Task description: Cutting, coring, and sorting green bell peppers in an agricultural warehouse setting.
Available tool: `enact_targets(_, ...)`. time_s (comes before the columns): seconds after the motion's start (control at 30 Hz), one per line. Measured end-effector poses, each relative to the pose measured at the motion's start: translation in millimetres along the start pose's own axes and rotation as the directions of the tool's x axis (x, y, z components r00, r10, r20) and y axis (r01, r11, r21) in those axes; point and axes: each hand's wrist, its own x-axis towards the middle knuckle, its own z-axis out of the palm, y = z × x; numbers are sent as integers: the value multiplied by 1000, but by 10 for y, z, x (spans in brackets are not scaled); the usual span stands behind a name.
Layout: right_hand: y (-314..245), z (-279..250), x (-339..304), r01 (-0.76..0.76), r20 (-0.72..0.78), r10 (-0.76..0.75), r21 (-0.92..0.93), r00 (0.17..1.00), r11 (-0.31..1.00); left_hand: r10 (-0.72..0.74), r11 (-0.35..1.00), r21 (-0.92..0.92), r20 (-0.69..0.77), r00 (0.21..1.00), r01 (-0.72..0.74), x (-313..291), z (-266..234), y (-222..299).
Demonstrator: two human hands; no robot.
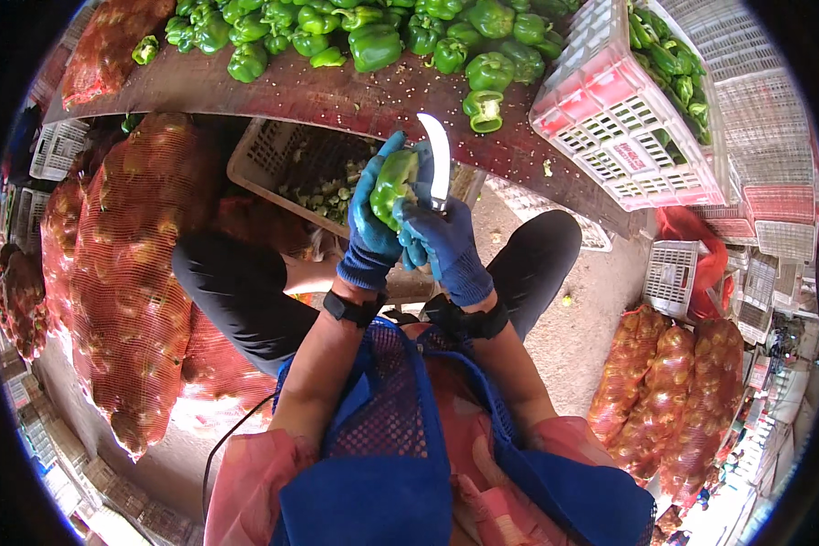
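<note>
Both my hands wear blue gloves and meet over my lap, just in front of the table's edge. My left hand [367,218] is closed round a green bell pepper [393,189], fingers along its left side. In my right hand [441,238] is a knife [438,156] with a short curved blade pointing up and away, beyond the pepper. The right fingers also touch the pepper's near end; most of the knife's handle is hidden in the glove. On the table, a cut pepper [483,111] lies near the edge, its pale inside showing.
A heap of green peppers [373,45] covers the far part of the reddish table [337,98], scattered with seeds. A white and red crate [614,118] of long green peppers stands right. Below the table, a crate [257,164] holds trimmings. Filled red mesh sacks [136,282] flank me.
</note>
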Motion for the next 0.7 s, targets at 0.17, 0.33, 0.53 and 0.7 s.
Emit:
enact_targets(0.17,114,-118,142,304,6,-328,-392,945,868,129,908,390,88,988,-153,29,-90,-34)
enact_targets(0.33,143,-120,184,505,75,-680,-730,729,461,303,701,656,83,949,-281,-7,-60,-46)
enact_targets(0.53,-79,-412,285,219,-254,-580,-752,774,621,-18,957,-290,-81,997,-6,59,-212,-22)
enact_targets(0.7,24,-182,81,469,57,-598,-682,800,562,-14,979,-205,-45,999,4,45,-139,-27)
